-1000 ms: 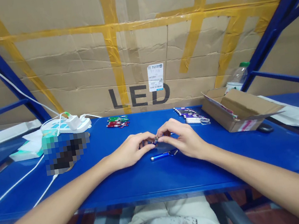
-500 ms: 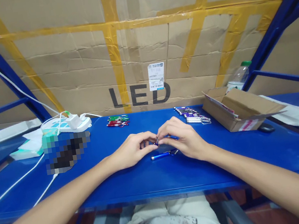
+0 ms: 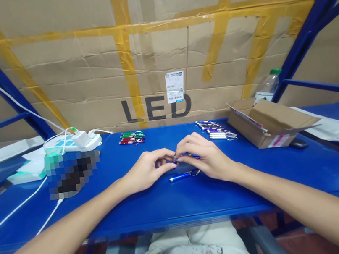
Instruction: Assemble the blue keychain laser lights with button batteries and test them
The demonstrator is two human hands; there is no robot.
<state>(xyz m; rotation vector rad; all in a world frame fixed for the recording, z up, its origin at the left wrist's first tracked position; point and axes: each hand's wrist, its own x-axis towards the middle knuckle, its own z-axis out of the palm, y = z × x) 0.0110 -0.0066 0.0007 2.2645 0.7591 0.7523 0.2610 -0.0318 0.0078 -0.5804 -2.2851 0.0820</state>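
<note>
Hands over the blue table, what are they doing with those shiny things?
The person's left hand and right hand are pinching a small shiny piece between them, mostly hidden by the fingers. Just below them, a blue pen-shaped tube lies on the blue table. Farther back, green tubes and red tubes lie to the left, and purple and silver tubes to the right.

You face a glossy blue flat surface [image 3: 175,206], a bright blue slim cylinder [image 3: 180,177] and a brown cardboard panel [image 3: 93,87] criss-crossed in yellow.
</note>
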